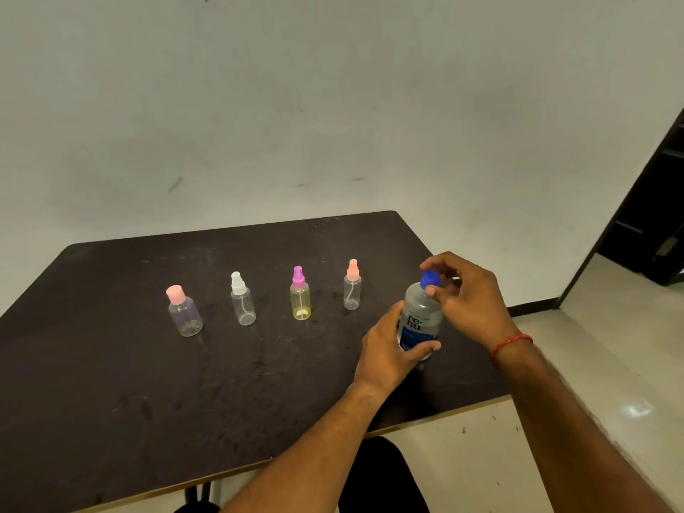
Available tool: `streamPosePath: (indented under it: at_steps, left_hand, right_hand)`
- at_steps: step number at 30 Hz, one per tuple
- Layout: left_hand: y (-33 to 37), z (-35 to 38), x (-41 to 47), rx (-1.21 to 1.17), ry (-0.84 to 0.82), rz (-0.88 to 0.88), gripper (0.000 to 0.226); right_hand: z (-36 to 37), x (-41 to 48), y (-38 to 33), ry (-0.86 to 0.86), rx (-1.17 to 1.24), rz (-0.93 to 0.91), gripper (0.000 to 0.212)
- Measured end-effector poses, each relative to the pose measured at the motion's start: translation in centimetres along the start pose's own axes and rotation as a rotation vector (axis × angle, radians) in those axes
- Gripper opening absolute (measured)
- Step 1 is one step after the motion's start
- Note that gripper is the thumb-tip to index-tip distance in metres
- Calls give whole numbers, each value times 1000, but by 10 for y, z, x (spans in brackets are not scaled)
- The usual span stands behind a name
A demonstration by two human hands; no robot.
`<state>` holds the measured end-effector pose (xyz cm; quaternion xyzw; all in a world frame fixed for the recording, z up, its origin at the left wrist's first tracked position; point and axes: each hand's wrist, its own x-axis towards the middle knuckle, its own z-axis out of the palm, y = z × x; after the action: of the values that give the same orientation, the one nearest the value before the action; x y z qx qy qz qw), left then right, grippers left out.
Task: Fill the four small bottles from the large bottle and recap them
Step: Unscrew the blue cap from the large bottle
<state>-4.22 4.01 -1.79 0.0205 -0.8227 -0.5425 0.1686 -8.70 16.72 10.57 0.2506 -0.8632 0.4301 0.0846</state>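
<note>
Left grip wrapped round lower body of large bottle, held near-upright at the dark surface. Right grip pinching its blue cap. Four small bottles, capped, stand in a row left of large bottle.

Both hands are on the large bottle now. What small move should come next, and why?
Probably twist the blue cap off: the right hand pinches it, the left hand grips the large bottle on the table, and the bottle is closed, so nothing can pour yet.
</note>
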Motion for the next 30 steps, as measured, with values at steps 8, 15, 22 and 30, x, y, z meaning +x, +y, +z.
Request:
streamPosePath:
  at_steps: [8, 15, 22, 30]
  left_hand:
    - [-1, 2, 2, 12, -3, -13, 72]
    - [-1, 1, 1, 8, -1, -17, 76]
    - [-2, 0, 3, 36, -7, -16, 79]
    - [0, -1, 3, 49, -15, -7, 79]
  right_hand:
    - [4, 2, -3, -4, -108, 39, 37]
    - [0, 3, 0, -11, -53, -43, 20]
    - [-7, -20, 20, 281, 249, 100, 27]
    - [22, -69, 74, 292, 323, 388, 34]
